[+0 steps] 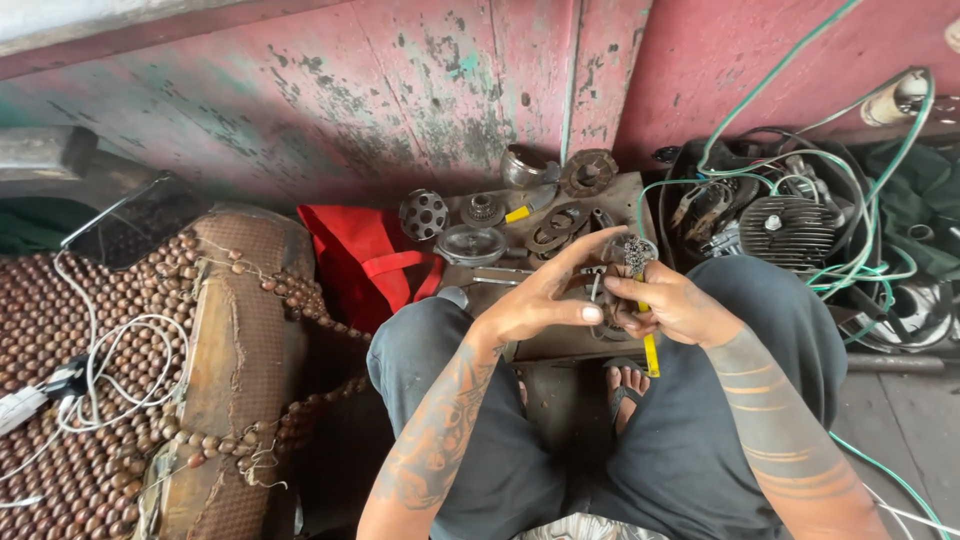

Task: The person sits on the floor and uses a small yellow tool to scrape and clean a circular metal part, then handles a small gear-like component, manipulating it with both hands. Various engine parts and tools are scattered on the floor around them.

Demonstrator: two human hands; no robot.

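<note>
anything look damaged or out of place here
The pink wall has paint peeling in patches. The beaded seat cover is frayed, with loose bead strings. Green cable lies tangled over engine parts.

We see a low wooden board [560, 340] carrying greasy metal parts: a perforated round piece [423, 213], a gear [483, 209], a glass-like dish [472, 244], 2 flat rings [556, 228].

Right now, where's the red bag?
In the head view the red bag lies on the floor left of the board of metal parts, just beyond the person's left knee, against the peeling wall.
</note>
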